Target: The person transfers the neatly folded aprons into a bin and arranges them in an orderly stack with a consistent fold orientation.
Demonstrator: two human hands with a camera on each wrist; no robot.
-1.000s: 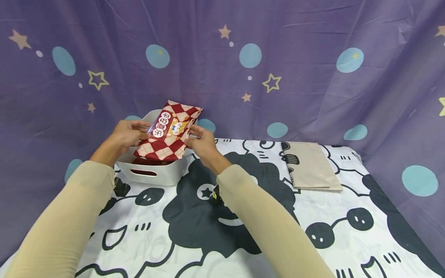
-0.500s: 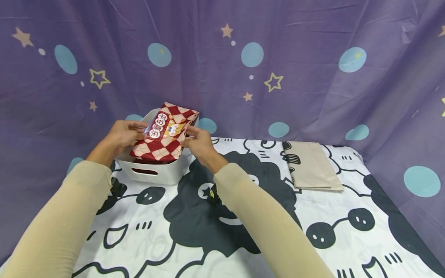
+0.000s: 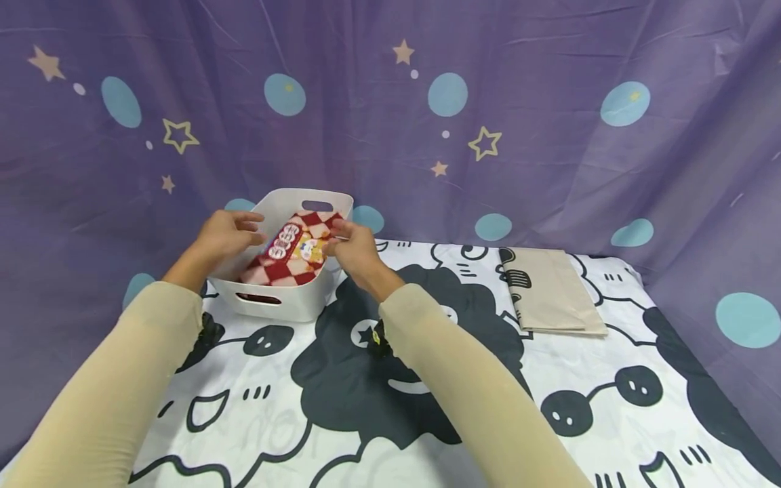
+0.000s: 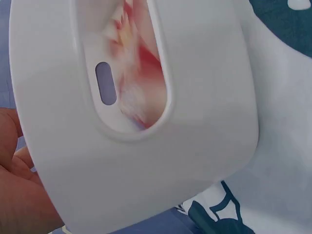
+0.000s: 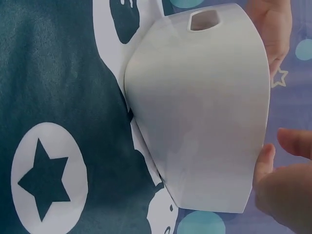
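Observation:
A flat packet [image 3: 299, 251] with red-and-cream checks, large characters and a cartoon animal lies inside the white plastic basket [image 3: 287, 308]. It looks soft; the left wrist view catches it blurred through the basket's handle slot. My left hand [image 3: 226, 234] is at the basket's left rim, fingers extended and apart from the packet. On the opposite side, my right hand [image 3: 358, 251] hovers by the right rim with thumb and fingers spread. In the right wrist view its fingertips are beside the rim; whether they touch it I cannot tell.
A folded beige cloth-like item [image 3: 552, 291] with dark printing lies at the right of the table. The white table cover [image 3: 268, 413] bears black cartoon prints. Behind the basket hangs a purple curtain [image 3: 378, 156] with stars and blue dots.
The checked packet has gone down from between my hands into the basket. Both hands have let go of it and stay near the rims.

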